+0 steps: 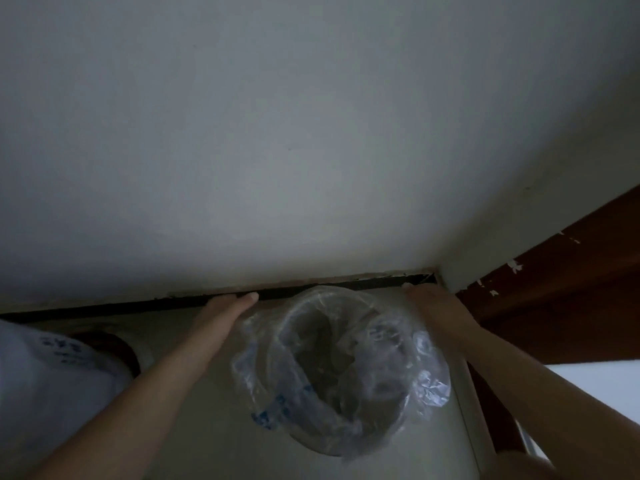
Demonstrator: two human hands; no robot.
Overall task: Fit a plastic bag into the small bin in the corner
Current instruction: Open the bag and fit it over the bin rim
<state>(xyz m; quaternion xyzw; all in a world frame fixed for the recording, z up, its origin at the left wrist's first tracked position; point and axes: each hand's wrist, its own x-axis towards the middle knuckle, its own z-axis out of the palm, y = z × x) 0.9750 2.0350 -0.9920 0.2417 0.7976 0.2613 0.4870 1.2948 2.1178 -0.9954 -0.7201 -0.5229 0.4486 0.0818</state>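
A small round pale bin (313, 439) stands on the floor in the corner. A clear plastic bag (420, 367) with blue print lines its inside and hangs crumpled over the rim all round. My left hand (221, 311) reaches along the bin's far left side, fingers stretched flat and together toward the wall. My right hand (431, 301) lies at the bin's far right side, fingers pointing toward the corner. Whether either hand pinches the bag's edge is hidden from this angle.
A white wall (311, 150) rises straight behind the bin, with a dark gap along its base. A dark brown wooden door or frame (561, 299) with chipped paint stands to the right. A white bag or container with blue print (52, 382) sits at the left.
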